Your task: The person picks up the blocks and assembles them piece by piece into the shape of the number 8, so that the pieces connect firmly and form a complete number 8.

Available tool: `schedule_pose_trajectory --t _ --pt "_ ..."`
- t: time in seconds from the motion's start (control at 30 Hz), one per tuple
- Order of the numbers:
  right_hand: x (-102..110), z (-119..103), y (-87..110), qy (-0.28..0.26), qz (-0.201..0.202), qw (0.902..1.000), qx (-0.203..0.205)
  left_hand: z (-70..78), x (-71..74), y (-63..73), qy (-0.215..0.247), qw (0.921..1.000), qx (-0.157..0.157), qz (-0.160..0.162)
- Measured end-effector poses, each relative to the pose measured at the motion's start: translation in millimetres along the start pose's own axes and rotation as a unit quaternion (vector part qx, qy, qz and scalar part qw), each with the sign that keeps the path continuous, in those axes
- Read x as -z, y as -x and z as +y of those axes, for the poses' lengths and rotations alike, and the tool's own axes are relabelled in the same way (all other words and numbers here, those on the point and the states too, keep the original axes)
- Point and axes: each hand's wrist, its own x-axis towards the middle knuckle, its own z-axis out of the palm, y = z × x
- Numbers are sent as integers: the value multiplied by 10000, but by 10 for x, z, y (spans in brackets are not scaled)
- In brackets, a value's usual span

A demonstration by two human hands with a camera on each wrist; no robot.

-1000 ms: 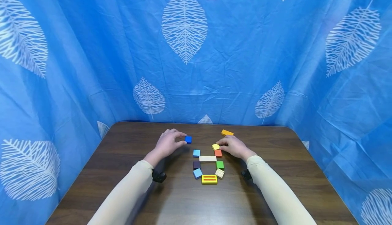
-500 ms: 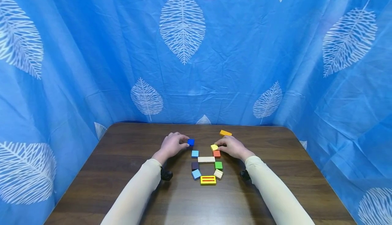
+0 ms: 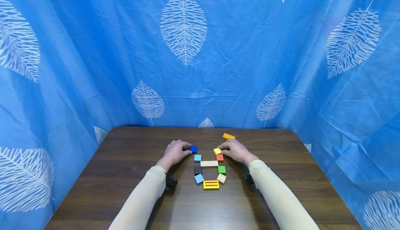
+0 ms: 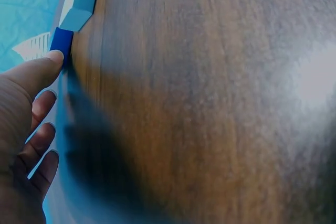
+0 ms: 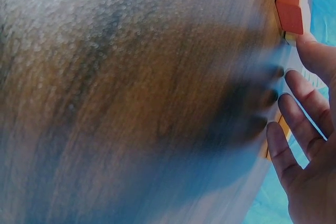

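My left hand point(image 3: 175, 152) pinches a dark blue block point(image 3: 193, 149) between thumb and fingertips, just behind a light blue block point(image 3: 198, 158). In the left wrist view the thumb presses the near face of that dark blue block point(image 4: 62, 43); its other fingers are loosely bent. Across from it, my right hand point(image 3: 236, 150) holds a yellow block point(image 3: 217, 151) at the far side of a red-orange block point(image 3: 220, 157). The red-orange block point(image 5: 290, 6) mostly hides the yellow one in the right wrist view. Between the two sides lies a cream bar point(image 3: 209, 164).
Nearer me are a dark block point(image 3: 198, 170), a green block point(image 3: 222, 169), a turned light blue block point(image 3: 199, 179), a pale wooden block point(image 3: 221, 178) and a yellow block with red stripes point(image 3: 211, 185). An orange block point(image 3: 229, 136) lies behind my right hand on the brown table point(image 3: 125, 174).
My left hand has brought the dark blue block rightward and nearer to me, close behind the light blue block. My right hand has stayed at the yellow block. The head view has shifted slightly.
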Motion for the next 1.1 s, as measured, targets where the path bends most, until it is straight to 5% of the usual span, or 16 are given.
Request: schedule_pose_trajectory --t 1.1 --pt "9 8 5 -25 -32 10000 20 74 -53 -29 -281 9996 -50 29"
